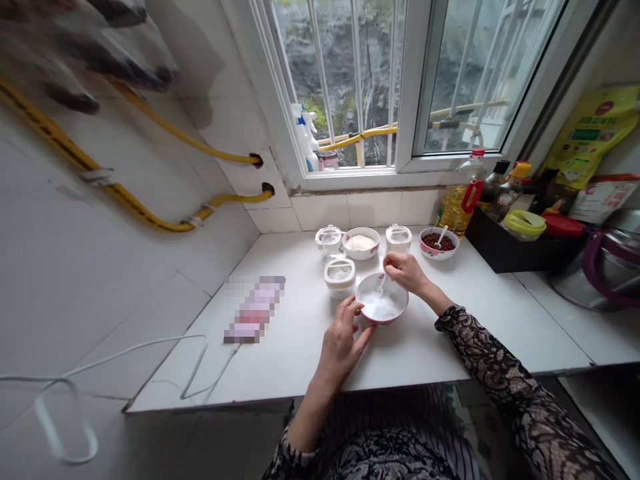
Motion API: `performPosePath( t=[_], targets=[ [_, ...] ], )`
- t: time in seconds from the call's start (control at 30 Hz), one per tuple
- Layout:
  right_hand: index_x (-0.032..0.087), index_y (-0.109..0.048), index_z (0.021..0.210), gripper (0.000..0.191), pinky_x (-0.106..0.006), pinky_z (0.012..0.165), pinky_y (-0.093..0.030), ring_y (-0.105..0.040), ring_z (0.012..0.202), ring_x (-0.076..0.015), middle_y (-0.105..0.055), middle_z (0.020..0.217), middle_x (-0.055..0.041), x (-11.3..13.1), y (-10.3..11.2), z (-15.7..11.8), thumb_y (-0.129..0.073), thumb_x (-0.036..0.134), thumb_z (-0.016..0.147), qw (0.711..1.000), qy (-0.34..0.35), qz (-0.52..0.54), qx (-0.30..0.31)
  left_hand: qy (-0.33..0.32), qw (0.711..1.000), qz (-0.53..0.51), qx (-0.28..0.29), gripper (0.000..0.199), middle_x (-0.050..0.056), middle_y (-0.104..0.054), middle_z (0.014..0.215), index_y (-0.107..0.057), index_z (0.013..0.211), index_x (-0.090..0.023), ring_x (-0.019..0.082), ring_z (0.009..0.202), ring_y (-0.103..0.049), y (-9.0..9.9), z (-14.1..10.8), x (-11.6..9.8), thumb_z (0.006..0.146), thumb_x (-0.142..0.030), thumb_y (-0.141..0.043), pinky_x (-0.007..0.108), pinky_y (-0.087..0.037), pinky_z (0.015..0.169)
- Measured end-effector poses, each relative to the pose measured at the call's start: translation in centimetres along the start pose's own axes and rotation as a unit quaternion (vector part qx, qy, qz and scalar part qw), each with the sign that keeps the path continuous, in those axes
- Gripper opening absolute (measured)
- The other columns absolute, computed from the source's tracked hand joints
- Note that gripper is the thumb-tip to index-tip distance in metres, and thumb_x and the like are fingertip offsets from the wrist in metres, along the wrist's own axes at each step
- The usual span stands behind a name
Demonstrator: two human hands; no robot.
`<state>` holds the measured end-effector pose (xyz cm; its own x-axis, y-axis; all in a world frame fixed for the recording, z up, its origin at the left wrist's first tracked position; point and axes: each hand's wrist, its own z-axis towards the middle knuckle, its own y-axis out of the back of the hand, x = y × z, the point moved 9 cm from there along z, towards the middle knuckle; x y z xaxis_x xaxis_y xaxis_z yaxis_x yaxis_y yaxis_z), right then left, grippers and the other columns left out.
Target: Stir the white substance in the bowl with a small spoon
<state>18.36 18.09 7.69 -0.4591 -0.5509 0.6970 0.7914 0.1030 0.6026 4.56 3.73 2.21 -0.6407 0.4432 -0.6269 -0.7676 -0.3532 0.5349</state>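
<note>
My left hand [343,340] grips the near rim of a white ceramic bowl [393,301] with a patterned edge, which holds a white powder [380,307]. My right hand [404,272] pinches a small white spoon [382,285], whose bowl end is down in the powder. Around the bowl stand several small glass jars with white lids [340,277] and a small bowl of white paste [361,243]. A bowl of dark red peppercorns [439,243] with a white spoon stands further right, nearest my right hand.
The white counter [300,353] meets a tiled wall. An oil bottle [463,200] and a black tray of condiments [520,247] stand at right, beside a steel pot [600,260]. A pixelated object [255,310] and white cable [125,353] lie left. Yellow gas pipes [185,137] cross the wall.
</note>
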Motion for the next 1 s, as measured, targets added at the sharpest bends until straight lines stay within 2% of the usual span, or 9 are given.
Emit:
performPosePath(
  t=[0.27,0.57,0.83,1.0],
  targets=[
    [0.020,-0.056,0.061,0.010,-0.022,0.051,-0.037,-0.046,0.045,-0.0107,-0.052,0.044,0.0049,-1.5,0.4,0.3,-0.047,0.022,0.064,0.994,-0.055,0.099,-0.012,0.001,1.000,0.000,0.003,0.034,0.013,-0.057,0.132,-0.053,0.117,-0.023,0.023,0.104,-0.069,0.0,0.0,0.0,0.086,-0.019,-0.065,0.030,-0.065,0.067],
    [0.019,-0.058,0.057,0.009,-0.022,0.044,-0.035,-0.044,0.040,-0.0097,-0.051,0.041,0.0048,-2.4,0.2,0.5,-0.052,0.026,0.058,0.960,-0.112,0.254,-0.021,0.003,1.000,-0.004,0.007,0.036,0.013,-0.056,0.133,-0.052,0.118,-0.023,0.022,0.103,-0.068,0.0,0.0,0.1,0.085,-0.017,-0.066,0.030,-0.065,0.069],
    [0.019,-0.059,0.057,0.006,-0.022,0.045,-0.036,-0.044,0.040,-0.0094,-0.051,0.041,0.0044,-2.2,0.4,0.6,-0.054,0.021,0.057,0.937,-0.124,0.326,-0.024,0.004,1.000,-0.001,0.007,0.036,0.013,-0.056,0.133,-0.052,0.118,-0.023,0.022,0.103,-0.069,-0.1,0.0,0.1,0.085,-0.018,-0.066,0.030,-0.065,0.068],
    [0.018,-0.060,0.064,0.007,-0.025,0.053,-0.045,-0.052,0.046,-0.0114,-0.059,0.047,0.0022,-1.9,0.2,0.4,-0.056,0.023,0.061,0.926,-0.134,0.350,-0.036,0.006,1.000,0.000,0.007,0.035,0.013,-0.056,0.133,-0.052,0.118,-0.023,0.022,0.102,-0.069,-0.1,0.0,0.1,0.085,-0.018,-0.065,0.030,-0.065,0.068]
  ],
)
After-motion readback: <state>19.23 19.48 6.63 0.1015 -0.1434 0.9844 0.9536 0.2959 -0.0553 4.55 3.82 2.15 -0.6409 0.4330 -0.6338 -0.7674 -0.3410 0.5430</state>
